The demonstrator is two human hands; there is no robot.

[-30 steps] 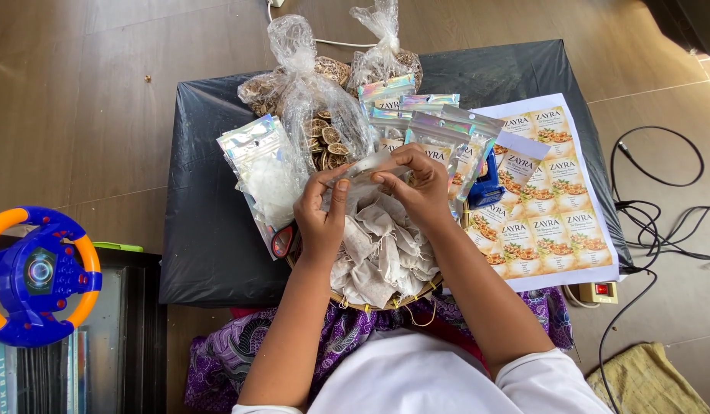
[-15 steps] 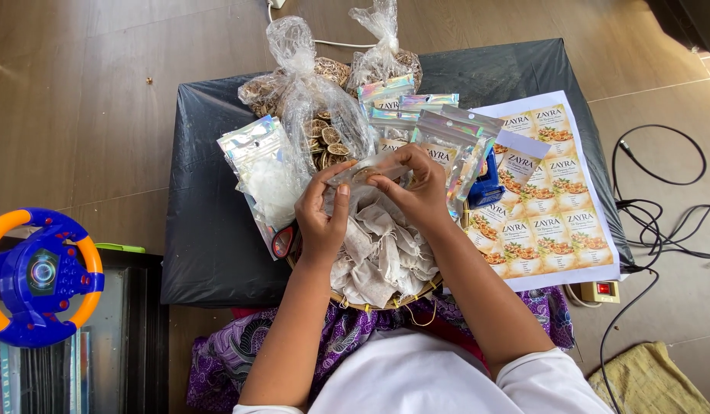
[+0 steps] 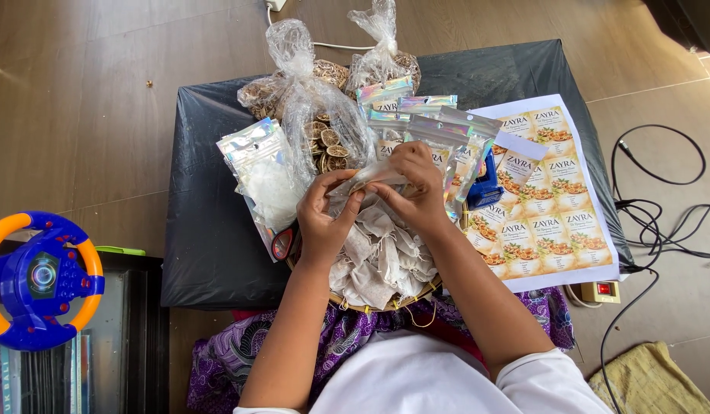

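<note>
Black plastic sheeting covers the low counter (image 3: pixel 217 253) on a wooden floor. I see my left hand (image 3: pixel 322 218) and right hand (image 3: pixel 416 192) both pinching a small cloth sachet (image 3: pixel 368 176) between them, each grip closed on it, just above a woven basket (image 3: pixel 385 303) heaped with more white sachets. Holographic pouches (image 3: pixel 439 130), bags of dried slices (image 3: pixel 324 115) and a sticker sheet (image 3: pixel 546 207) lie around.
</note>
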